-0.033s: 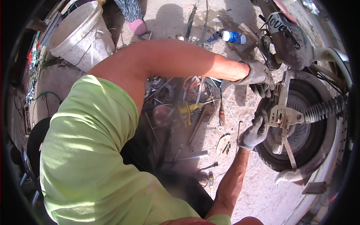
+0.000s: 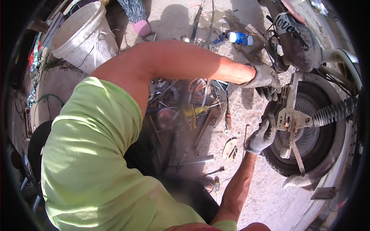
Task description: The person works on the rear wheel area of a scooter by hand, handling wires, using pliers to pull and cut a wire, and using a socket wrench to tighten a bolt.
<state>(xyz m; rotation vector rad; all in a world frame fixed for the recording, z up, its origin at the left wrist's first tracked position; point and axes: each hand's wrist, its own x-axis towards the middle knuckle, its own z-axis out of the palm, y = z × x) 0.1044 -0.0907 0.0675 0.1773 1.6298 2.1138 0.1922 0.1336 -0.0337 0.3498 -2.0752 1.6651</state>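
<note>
A dark wheel [image 2: 277, 161] with a tyre stands at the right, with a pale metal bracket and arm [image 2: 295, 121] across its hub. My left hand [image 2: 266, 81], in a grey work glove, reaches over to the top of the wheel. Its fingers bend down beside the upper part of the bracket; whatever they grip is hidden. Lower down, my right hand [image 2: 263, 135], also gloved, is at the tyre's left edge. Its fingers are curled together toward the bracket, and I cannot make out what lies in them. A coil spring shock absorber [image 2: 335, 112] joins the bracket from the right.
Wrenches, pliers with yellow handles [image 2: 192, 113], a screwdriver [image 2: 228, 120] and loose parts lie on the ground left of the wheel. A blue and white bottle [image 2: 239, 38] lies beyond my left arm. A white bucket [image 2: 86, 42] stands far left. A vehicle seat [image 2: 298, 46] overhangs the wheel.
</note>
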